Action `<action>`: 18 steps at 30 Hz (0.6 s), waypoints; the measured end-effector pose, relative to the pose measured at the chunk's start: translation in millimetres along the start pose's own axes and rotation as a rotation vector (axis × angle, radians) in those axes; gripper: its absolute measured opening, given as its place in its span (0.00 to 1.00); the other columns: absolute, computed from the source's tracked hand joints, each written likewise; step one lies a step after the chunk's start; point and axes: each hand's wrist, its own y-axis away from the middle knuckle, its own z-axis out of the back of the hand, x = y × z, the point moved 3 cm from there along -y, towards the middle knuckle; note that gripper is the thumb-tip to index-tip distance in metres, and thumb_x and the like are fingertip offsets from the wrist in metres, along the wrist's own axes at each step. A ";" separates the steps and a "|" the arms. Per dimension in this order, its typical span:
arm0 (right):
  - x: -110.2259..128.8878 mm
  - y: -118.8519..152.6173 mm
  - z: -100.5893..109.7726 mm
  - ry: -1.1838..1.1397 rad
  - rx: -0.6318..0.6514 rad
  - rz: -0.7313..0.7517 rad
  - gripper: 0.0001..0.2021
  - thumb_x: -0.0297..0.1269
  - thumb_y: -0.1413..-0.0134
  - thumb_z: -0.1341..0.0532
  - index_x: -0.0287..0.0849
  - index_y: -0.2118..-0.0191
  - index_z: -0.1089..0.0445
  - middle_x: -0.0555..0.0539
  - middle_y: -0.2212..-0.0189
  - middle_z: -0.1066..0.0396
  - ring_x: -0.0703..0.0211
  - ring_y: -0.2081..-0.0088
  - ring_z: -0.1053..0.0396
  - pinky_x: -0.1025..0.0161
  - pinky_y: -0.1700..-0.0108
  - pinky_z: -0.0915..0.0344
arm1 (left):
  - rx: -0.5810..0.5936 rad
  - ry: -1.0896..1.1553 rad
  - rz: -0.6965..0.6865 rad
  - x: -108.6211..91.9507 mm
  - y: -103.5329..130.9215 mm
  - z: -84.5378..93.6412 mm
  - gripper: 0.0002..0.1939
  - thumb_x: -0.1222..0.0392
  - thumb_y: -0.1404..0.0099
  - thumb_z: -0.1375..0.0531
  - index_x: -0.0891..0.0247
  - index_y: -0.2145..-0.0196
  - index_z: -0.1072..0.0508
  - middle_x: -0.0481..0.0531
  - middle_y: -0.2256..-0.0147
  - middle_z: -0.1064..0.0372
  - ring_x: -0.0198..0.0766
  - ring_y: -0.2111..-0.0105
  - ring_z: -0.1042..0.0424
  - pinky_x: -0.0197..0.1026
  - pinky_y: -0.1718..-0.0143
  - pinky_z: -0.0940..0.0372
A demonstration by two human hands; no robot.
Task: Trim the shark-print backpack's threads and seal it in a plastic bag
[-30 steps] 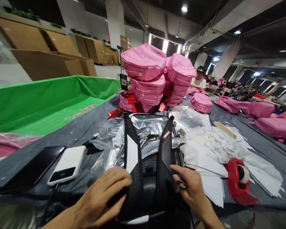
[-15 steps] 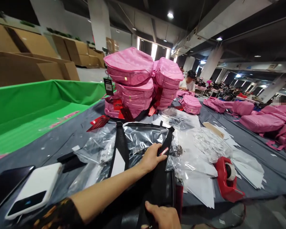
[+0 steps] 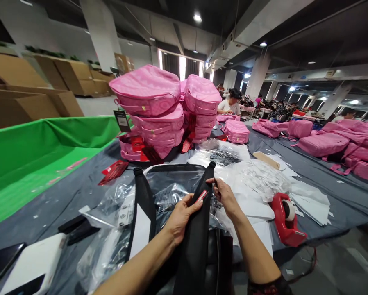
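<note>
On the near edge of the grey tabletop (image 3: 64,192), a black backpack (image 3: 199,254) is lying straps-up; the left hand (image 3: 179,217) is pinching its right strap (image 3: 201,213) flat while the right hand (image 3: 225,196) is pinching the strap's upper end, keeping it taut

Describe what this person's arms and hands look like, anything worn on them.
Both hands are bare: no gloves show on the left hand or the right hand. The forearms are uncovered. A dark sleeve edge shows low on the right arm. No rings or watch can be made out.
</note>
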 end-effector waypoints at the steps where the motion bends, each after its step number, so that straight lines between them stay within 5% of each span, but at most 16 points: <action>1: -4.0 9.0 -1.0 -0.045 -0.031 -0.028 0.33 0.69 0.44 0.47 0.40 0.56 0.30 0.56 0.77 0.54 0.65 0.78 0.58 0.66 0.76 0.58 | -0.014 0.006 -0.020 0.1 2.6 1.3 0.33 0.48 0.64 0.21 0.62 0.61 0.26 0.47 0.66 0.24 0.33 0.70 0.27 0.33 0.68 0.33; 4: -9.3 53.9 -0.5 0.038 -0.146 -0.019 0.29 0.65 0.36 0.52 0.41 0.57 0.32 0.55 0.78 0.51 0.65 0.78 0.53 0.65 0.75 0.54 | 0.025 -0.017 -0.007 0.8 7.4 -3.0 0.34 0.45 0.60 0.22 0.63 0.58 0.24 0.51 0.65 0.23 0.34 0.69 0.26 0.33 0.69 0.32; 8: -6.0 103.9 0.8 0.514 -0.264 0.121 0.26 0.57 0.30 0.57 0.43 0.60 0.31 0.48 0.69 0.33 0.59 0.67 0.35 0.62 0.64 0.43 | 0.111 -0.042 0.092 6.6 7.3 -19.0 0.32 0.43 0.59 0.23 0.64 0.61 0.24 0.51 0.68 0.23 0.34 0.74 0.27 0.33 0.74 0.33; 14: -3.0 112.8 18.6 0.942 -0.421 0.138 0.26 0.55 0.28 0.59 0.43 0.61 0.32 0.47 0.67 0.29 0.57 0.66 0.30 0.63 0.65 0.44 | 0.282 -0.101 0.124 8.8 2.5 -39.6 0.27 0.46 0.56 0.23 0.64 0.62 0.22 0.50 0.68 0.23 0.33 0.72 0.27 0.31 0.71 0.32; 18: 2.3 113.8 25.7 1.087 -0.485 0.134 0.28 0.54 0.27 0.62 0.43 0.63 0.32 0.48 0.69 0.28 0.58 0.70 0.30 0.62 0.69 0.47 | 0.295 -0.135 0.092 9.2 5.6 -44.6 0.28 0.45 0.55 0.24 0.64 0.61 0.21 0.52 0.65 0.23 0.34 0.69 0.27 0.31 0.68 0.32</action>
